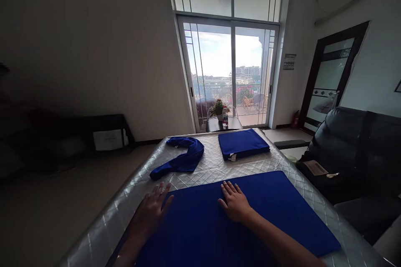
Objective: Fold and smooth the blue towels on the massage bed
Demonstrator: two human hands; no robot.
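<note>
A large blue cloth (pixel 200 221) lies spread flat across the near part of the quilted, shiny silver-grey surface. On its far edge rests my right hand (pixel 235 202), palm down with the fingers stretched out and nothing held. At the cloth's left corner is my left hand (pixel 153 208), fingers spread, slightly blurred, and holding nothing. Beyond the left hand a rumpled blue cloth (pixel 188 158) lies bent in a curve. A neatly folded stack of blue cloth (pixel 243 142), with a white label at its front edge, sits at the far right.
The quilted surface (pixel 209 152) looks like a mattress. Past its far end stands a small table (pixel 213 125) with a potted plant (pixel 218 108) and a bottle (pixel 225 117), before sliding glass doors. To the right is a black leather sofa (pixel 341 146); a dark blurred shape fills the left.
</note>
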